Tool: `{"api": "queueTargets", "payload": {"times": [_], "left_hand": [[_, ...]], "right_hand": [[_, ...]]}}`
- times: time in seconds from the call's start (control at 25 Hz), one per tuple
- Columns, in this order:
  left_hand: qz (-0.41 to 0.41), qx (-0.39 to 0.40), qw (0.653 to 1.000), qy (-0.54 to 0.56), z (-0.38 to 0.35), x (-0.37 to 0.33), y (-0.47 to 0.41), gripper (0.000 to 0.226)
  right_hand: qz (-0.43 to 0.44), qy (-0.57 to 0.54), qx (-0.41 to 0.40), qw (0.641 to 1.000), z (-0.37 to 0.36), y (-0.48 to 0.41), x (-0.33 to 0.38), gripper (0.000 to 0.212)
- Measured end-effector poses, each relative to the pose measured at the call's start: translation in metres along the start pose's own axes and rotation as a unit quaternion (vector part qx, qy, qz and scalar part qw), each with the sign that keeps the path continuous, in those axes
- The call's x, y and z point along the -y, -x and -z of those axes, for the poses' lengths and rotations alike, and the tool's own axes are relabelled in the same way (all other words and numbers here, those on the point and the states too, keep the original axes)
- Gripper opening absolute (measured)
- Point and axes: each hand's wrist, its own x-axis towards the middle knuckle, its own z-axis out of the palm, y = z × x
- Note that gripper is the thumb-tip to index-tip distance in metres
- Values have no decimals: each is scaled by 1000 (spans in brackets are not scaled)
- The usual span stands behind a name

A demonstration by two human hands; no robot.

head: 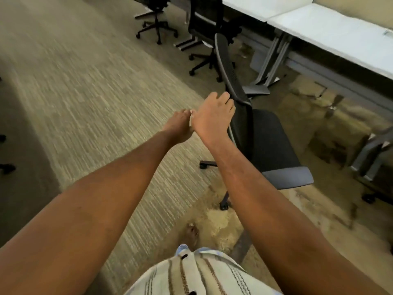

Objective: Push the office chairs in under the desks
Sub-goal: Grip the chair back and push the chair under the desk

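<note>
A black office chair (274, 145) with a curved mesh back stands out on the carpet, away from the white desk (331, 33) at the right. My right hand (212, 118) is closed over the side edge of the chair's backrest. My left hand (178, 128) hovers just left of the right hand, over the carpet. Its fingers are stretched forward and it holds nothing; its thumb side is hidden behind the right hand. The chair's seat faces right, toward the desk.
Two more black chairs (204, 28) (155, 9) stand farther back along the desk row. Grey desk legs (272, 58) and a leg frame (370, 158) stand under the desks. Striped carpet (85, 103) stretches to the left. My bare foot (192, 233) is below.
</note>
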Motion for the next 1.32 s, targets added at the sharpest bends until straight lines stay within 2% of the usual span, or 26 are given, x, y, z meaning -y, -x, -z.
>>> {"api": "queueTargets", "payload": {"times": [0.08, 0.16, 0.28, 0.36, 0.44, 0.56, 0.6, 0.68, 0.8, 0.88, 0.96, 1.04, 1.32], "left_hand": [[-29, -27, 999, 24, 12, 2, -43, 42], [-49, -18, 998, 18, 26, 1, -82, 45], [-33, -59, 997, 37, 45, -2, -139, 67], [-68, -67, 994, 50, 49, -2, -177, 80], [-95, -69, 993, 17, 52, -2, -205, 89], [-171, -25, 983, -55, 61, -2, -276, 98], [-209, -17, 974, -79, 60, -10, -297, 98], [-246, -43, 964, -88, 58, -13, -309, 82], [-302, -117, 946, 7, 45, -30, -333, 45], [-329, -150, 930, 71, 31, -46, -344, 30], [-329, -187, 921, 96, 26, -49, -351, 28], [-343, -193, 912, 111, 20, -61, -363, 27], [-319, -206, 914, 142, -11, -129, -371, 24]], "right_hand": [[-17, 6, -32, 999, 0, -40, 10, 57], [-46, 20, -27, 998, -1, -77, 12, 63], [-80, 49, 16, 995, -3, -117, 3, 74], [-130, 59, 53, 988, -20, -130, -7, 79], [-136, 61, 87, 985, -32, -137, -14, 81], [-171, 79, 47, 981, -53, -154, -19, 81], [-192, 88, 29, 977, -55, -162, -21, 76], [-178, 112, -2, 978, -56, -164, -26, 64], [-220, 143, -50, 964, -54, -182, -36, 58], [-264, 167, -59, 948, -54, -188, -49, 60], [-257, 182, -63, 947, -53, -190, -57, 60], [-266, 197, -71, 941, -52, -198, -70, 60], [-236, 243, -113, 934, -31, -216, -151, 62]]}}
